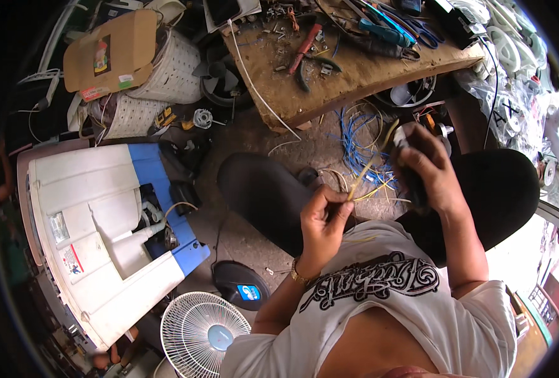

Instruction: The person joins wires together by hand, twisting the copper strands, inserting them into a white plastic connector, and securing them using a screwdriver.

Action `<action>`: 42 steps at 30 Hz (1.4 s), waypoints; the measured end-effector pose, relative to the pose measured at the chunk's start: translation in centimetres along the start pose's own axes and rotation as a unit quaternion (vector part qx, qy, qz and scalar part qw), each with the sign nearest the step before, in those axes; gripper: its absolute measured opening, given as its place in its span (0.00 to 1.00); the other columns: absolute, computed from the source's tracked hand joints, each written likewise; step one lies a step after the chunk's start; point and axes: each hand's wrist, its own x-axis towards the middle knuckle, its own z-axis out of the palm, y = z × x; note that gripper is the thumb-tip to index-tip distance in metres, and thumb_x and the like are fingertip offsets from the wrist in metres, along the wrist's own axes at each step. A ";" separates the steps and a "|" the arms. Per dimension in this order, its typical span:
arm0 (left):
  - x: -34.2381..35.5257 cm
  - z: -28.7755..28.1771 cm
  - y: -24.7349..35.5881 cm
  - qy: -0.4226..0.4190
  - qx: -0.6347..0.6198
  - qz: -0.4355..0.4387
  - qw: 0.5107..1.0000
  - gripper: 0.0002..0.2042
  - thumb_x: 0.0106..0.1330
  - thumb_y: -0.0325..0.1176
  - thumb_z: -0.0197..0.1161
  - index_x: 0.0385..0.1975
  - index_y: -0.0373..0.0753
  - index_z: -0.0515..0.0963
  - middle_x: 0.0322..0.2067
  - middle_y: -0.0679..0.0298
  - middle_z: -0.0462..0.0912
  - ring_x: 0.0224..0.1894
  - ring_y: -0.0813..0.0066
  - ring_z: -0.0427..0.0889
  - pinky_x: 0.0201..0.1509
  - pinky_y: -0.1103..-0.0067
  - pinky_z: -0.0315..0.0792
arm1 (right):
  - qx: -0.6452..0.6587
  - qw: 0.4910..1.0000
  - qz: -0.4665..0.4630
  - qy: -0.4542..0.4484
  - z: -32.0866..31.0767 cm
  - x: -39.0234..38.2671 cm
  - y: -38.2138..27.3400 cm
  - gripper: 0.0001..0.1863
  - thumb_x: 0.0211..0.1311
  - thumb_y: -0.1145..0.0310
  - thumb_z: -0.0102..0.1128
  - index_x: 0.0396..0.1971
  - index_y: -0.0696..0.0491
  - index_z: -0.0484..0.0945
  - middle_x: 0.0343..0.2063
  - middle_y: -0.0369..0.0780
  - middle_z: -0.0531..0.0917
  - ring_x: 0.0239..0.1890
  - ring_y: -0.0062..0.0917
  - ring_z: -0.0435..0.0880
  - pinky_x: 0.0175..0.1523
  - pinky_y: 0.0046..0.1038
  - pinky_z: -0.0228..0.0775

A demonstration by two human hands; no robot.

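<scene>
Over my lap, my left hand (327,220) pinches a yellow wire (359,181) between thumb and fingers. The wire rises from the fingertips toward the right. My right hand (429,165) is closed around a dark-handled tool (412,186) with a pale, shiny tip; the fingers hide much of it, so its exact kind is unclear. Near that tip a curved piece of yellow wire (390,133) stands out. Below both hands, a tangle of blue wires (354,142) lies on the floor between my knees, with some yellow strands among it.
Ahead stands a wooden workbench (254,72) bearing red-handled pliers (305,49), scraps and blue tools. A white-and-blue appliance (112,208) lies at left, near a white fan (204,334). Perforated white baskets (177,69) and a cardboard piece (112,50) fill the far left; plastic bags (509,116) crowd the right.
</scene>
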 end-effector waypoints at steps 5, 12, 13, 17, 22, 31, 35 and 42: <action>0.3 0.4 0.3 0.010 -0.045 -0.035 0.998 0.04 0.69 0.27 0.61 0.36 0.36 0.73 0.25 0.75 0.70 0.20 0.94 0.63 0.21 0.91 0.57 | 0.025 0.986 0.090 -0.136 1.7 -1.3 2.4 0.15 0.70 0.69 0.52 0.52 0.57 0.65 0.30 0.34 0.75 0.31 0.15 0.74 0.33 0.18 0.67; 0.3 0.8 1.3 -0.036 -0.083 -0.034 0.995 0.05 0.71 0.24 0.57 0.32 0.34 0.70 0.28 0.67 0.77 0.28 0.88 0.74 0.31 0.88 0.66 | -0.030 0.978 0.033 -0.202 2.4 -1.3 2.9 0.16 0.70 0.72 0.52 0.55 0.57 0.65 0.34 0.34 0.77 0.31 0.13 0.74 0.30 0.15 0.66; 0.3 0.9 1.0 -0.040 -0.088 -0.035 0.995 0.05 0.71 0.24 0.57 0.32 0.34 0.69 0.28 0.67 0.78 0.28 0.88 0.75 0.31 0.88 0.66 | -0.032 0.979 0.035 -0.200 2.4 -1.4 3.0 0.16 0.69 0.72 0.53 0.54 0.57 0.65 0.34 0.34 0.77 0.31 0.13 0.74 0.29 0.15 0.66; 0.3 0.8 1.0 -0.054 -0.073 -0.025 0.996 0.05 0.71 0.23 0.56 0.32 0.34 0.69 0.29 0.65 0.79 0.29 0.87 0.76 0.32 0.88 0.68 | -0.024 0.979 0.037 -0.201 2.1 -1.2 3.4 0.15 0.69 0.71 0.53 0.53 0.57 0.67 0.33 0.34 0.77 0.31 0.13 0.75 0.28 0.15 0.67; 0.1 0.4 1.0 -0.070 -0.071 -0.027 0.995 0.04 0.70 0.22 0.57 0.32 0.33 0.70 0.30 0.63 0.81 0.31 0.86 0.78 0.34 0.88 0.70 | -0.015 0.979 0.049 -0.196 2.2 -1.3 3.4 0.13 0.69 0.72 0.54 0.50 0.57 0.68 0.33 0.34 0.78 0.31 0.14 0.76 0.27 0.16 0.68; -0.9 -0.4 1.2 -0.046 -0.078 -0.098 0.991 0.04 0.69 0.24 0.59 0.33 0.34 0.71 0.30 0.66 0.82 0.32 0.88 0.76 0.36 0.88 0.70 | 0.037 0.985 0.065 -0.152 2.5 -1.0 4.4 0.07 0.68 0.72 0.54 0.43 0.56 0.71 0.30 0.34 0.78 0.31 0.15 0.77 0.29 0.17 0.67; -2.3 -1.6 0.4 -0.043 -0.071 -0.179 0.980 0.05 0.68 0.25 0.61 0.33 0.35 0.72 0.29 0.71 0.78 0.31 0.90 0.73 0.36 0.89 0.67 | -0.027 0.996 0.064 -0.051 1.8 -0.4 3.5 0.06 0.69 0.68 0.54 0.38 0.55 0.74 0.26 0.34 0.78 0.29 0.15 0.76 0.29 0.17 0.66; -2.7 -1.7 0.3 -0.003 -0.181 -0.193 0.964 0.06 0.71 0.30 0.57 0.41 0.36 0.70 0.23 0.72 0.67 0.20 0.90 0.60 0.22 0.89 0.54 | 0.047 0.997 0.053 -0.011 1.1 -0.1 2.4 0.19 0.68 0.68 0.53 0.56 0.56 0.67 0.27 0.36 0.77 0.26 0.17 0.76 0.25 0.19 0.69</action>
